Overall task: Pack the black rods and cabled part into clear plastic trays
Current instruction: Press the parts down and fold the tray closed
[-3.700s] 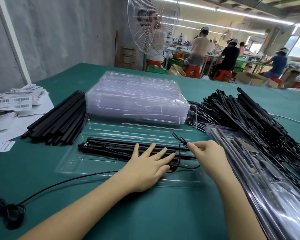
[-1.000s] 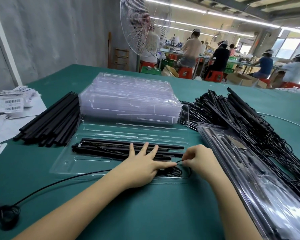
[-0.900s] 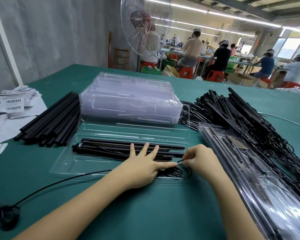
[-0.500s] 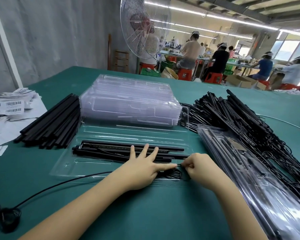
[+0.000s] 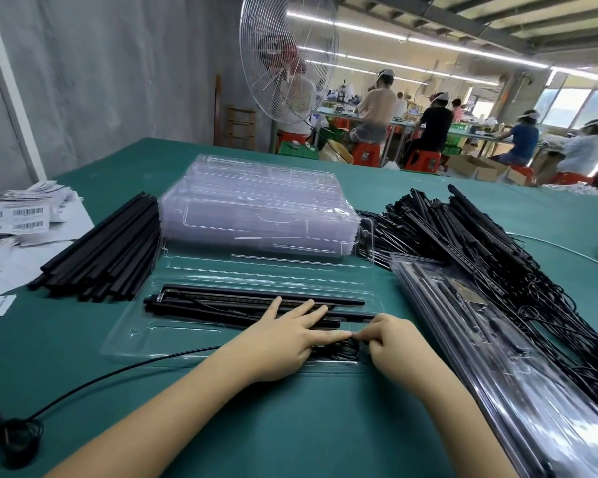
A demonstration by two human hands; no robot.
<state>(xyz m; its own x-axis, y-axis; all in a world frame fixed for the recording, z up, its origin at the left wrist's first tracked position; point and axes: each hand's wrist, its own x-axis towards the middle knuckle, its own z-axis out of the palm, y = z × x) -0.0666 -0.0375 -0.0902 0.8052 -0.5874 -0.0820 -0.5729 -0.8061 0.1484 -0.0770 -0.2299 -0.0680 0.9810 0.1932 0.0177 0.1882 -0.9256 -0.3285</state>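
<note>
A: Which step is in hand?

B: Stowing the lead, I'd judge. The open tray (image 5: 132,334) lies on the bench (image 5: 290,426) straight ahead of the person. The black rods (image 5: 201,310) and the cabled part (image 5: 256,299) already lie lengthwise in its long channel, side by side and touching.

A: And the hands?

B: The left hand (image 5: 283,343) lies flat on the bars, fingers (image 5: 304,310) straight and spread, pressing them down. Its forefinger reaches right, over the small near pocket. The right hand (image 5: 390,343) is curled, thumb and forefinger pinched on the thin black cable coil (image 5: 342,353) just at that forefinger's tip.

A: How does the coil look?

B: Thin, glossy, loosely looped, sitting in the pocket at the tray's near right corner. Whether any loop rides over the pocket wall I can't tell — the hands cover part of it.

A: What does the next move call for?

B: Pushing the loops fully below the rim while the left hand pins the bars. Then the tray's far half, which lies flat and reaches to the stack of empty trays (image 5: 256,205), has to fold over. A springy lead may pop out — light, even pressure seems wise.
</note>
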